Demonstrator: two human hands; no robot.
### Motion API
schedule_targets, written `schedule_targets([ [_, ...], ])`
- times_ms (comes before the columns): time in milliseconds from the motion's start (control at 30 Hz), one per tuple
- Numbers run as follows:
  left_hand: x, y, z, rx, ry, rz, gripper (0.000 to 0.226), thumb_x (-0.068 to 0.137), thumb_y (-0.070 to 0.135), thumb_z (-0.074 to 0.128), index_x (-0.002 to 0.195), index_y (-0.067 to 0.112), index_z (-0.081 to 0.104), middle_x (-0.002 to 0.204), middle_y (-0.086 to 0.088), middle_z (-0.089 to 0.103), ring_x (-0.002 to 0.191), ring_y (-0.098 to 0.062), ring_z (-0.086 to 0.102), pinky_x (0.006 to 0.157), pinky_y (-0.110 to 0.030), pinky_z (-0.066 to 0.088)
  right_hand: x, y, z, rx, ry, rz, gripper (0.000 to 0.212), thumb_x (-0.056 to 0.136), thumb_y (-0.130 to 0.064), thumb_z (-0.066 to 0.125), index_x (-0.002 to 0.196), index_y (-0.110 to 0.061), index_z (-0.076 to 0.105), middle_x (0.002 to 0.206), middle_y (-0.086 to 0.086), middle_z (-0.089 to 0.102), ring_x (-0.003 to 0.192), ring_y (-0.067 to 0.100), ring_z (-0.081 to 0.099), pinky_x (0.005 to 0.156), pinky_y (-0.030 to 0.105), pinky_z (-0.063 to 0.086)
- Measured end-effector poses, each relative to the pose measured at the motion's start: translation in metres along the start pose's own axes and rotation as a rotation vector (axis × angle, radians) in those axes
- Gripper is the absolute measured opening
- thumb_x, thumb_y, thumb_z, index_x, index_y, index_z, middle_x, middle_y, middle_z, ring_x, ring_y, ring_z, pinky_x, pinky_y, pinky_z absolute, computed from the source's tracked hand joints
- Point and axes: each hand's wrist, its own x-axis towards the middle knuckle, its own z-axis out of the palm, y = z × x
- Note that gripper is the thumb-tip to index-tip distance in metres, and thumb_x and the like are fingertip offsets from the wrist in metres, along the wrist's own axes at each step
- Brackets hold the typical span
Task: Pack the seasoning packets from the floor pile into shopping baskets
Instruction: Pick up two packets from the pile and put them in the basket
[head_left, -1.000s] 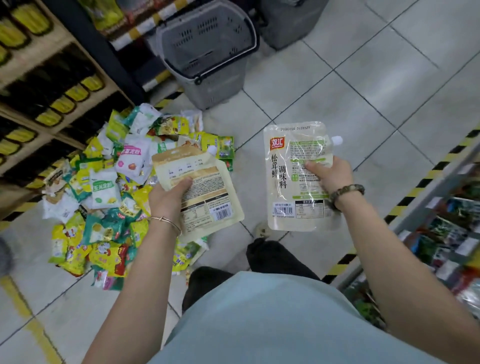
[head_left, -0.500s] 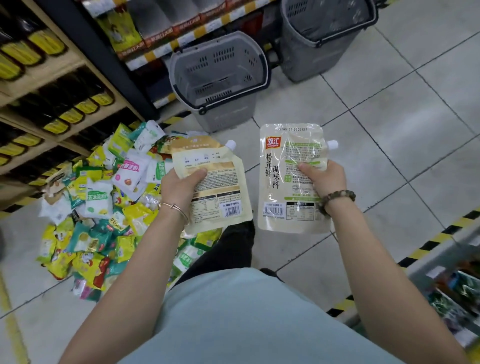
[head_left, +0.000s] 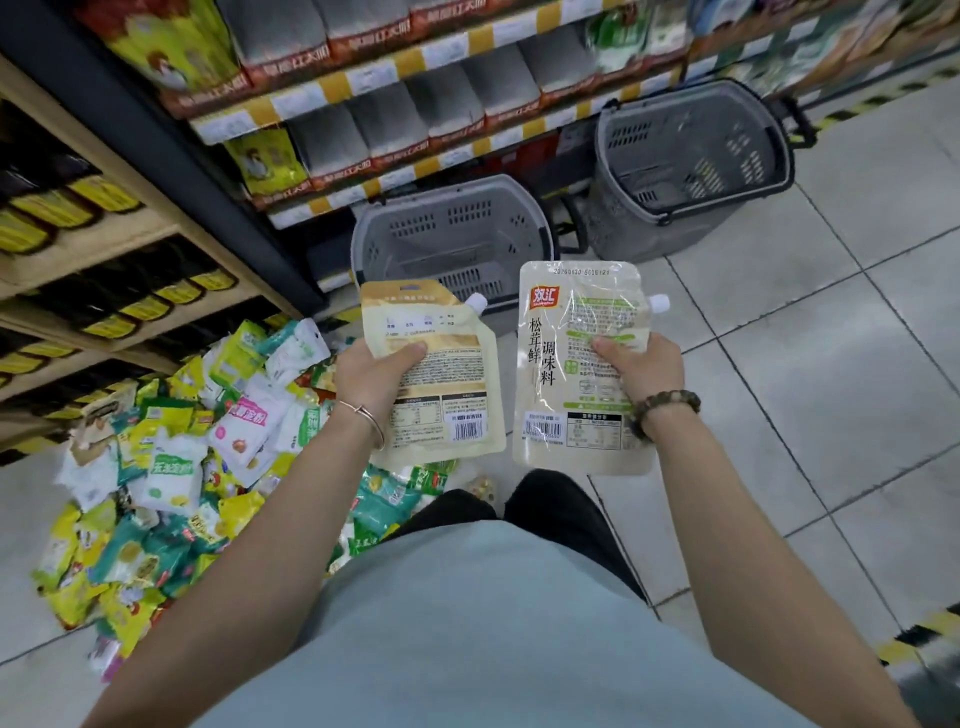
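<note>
Head view. Tan spouted pouch (head_left: 447, 374): back label up, pinched at its middle by the left hand (head_left: 376, 376), thumb clamped across the print. White spouted pouch (head_left: 566, 374): gripped the same way by the right hand (head_left: 641, 366). Both are held out flat, spouts forward, probably for a clean drop. The nearer basket (head_left: 431, 228) stands just beyond the left hand. The farther basket (head_left: 649, 140) stands beyond the right hand, to its right. The packet pile (head_left: 171, 467) lies on the floor to the left of the left hand.
</note>
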Motion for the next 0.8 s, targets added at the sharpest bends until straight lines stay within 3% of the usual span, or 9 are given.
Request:
schedule_targets([
  [133, 0.037, 0.025, 0.033, -0.018, 0.047, -0.031, 0.016, 0.077, 0.013, 0.075, 0.088, 0.022, 0.07, 0.095, -0.003, 0.072, 0.091, -0.025, 0.068, 0.086, -0.043, 0.054, 0.063, -0.031, 0.0, 0.008, -0.011, 0.016, 0.017, 0.08, -0.02, 0.073, 0.094, -0.014, 0.067, 0.09, 0.002, 0.07, 0.081, 0.018, 0.067, 0.07, 0.029, 0.053],
  [267, 0.081, 0.047, 0.067, -0.022, 0.116, -0.059, 0.015, 0.075, 0.016, 0.076, 0.088, 0.021, 0.071, 0.096, -0.005, 0.072, 0.09, -0.025, 0.068, 0.087, -0.048, 0.053, 0.136, -0.068, 0.008, -0.021, -0.09, -0.03, 0.018, 0.08, -0.016, 0.073, 0.097, -0.011, 0.068, 0.093, 0.004, 0.069, 0.074, 0.012, 0.065, 0.062, 0.021, 0.054],
  [400, 0.12, 0.071, 0.098, -0.029, 0.218, -0.09, 0.015, 0.077, 0.017, 0.075, 0.09, 0.02, 0.069, 0.096, -0.005, 0.072, 0.09, -0.025, 0.068, 0.088, -0.046, 0.053, 0.202, -0.109, 0.021, -0.167, -0.162, -0.049, 0.022, 0.079, -0.024, 0.074, 0.096, -0.012, 0.066, 0.094, 0.002, 0.067, 0.084, 0.017, 0.064, 0.073, 0.028, 0.05],
  [533, 0.152, 0.09, 0.119, -0.04, 0.3, -0.121, 0.014, 0.077, 0.014, 0.075, 0.086, 0.021, 0.067, 0.095, -0.004, 0.07, 0.088, -0.024, 0.067, 0.086, -0.04, 0.053, 0.247, -0.139, 0.04, -0.291, -0.24, -0.063, 0.02, 0.082, -0.027, 0.071, 0.096, -0.015, 0.064, 0.086, -0.004, 0.061, 0.078, 0.011, 0.057, 0.054, 0.014, 0.042],
  [700, 0.192, 0.099, 0.127, -0.059, 0.373, -0.158, 0.016, 0.08, 0.01, 0.072, 0.091, 0.015, 0.061, 0.092, -0.003, 0.063, 0.083, -0.017, 0.059, 0.074, -0.026, 0.045, 0.297, -0.15, 0.08, -0.368, -0.275, 0.005, 0.028, 0.079, -0.028, 0.074, 0.097, -0.009, 0.066, 0.093, 0.002, 0.065, 0.082, 0.017, 0.061, 0.066, 0.025, 0.047],
  [800, 0.23, 0.086, 0.121, 0.007, 0.357, -0.192, 0.017, 0.079, 0.013, 0.074, 0.091, 0.012, 0.061, 0.095, -0.006, 0.065, 0.084, -0.019, 0.059, 0.076, -0.028, 0.046, 0.327, -0.146, 0.11, -0.427, -0.271, 0.017, 0.021, 0.08, -0.031, 0.073, 0.09, -0.015, 0.065, 0.091, 0.001, 0.065, 0.083, 0.017, 0.061, 0.072, 0.025, 0.047],
])
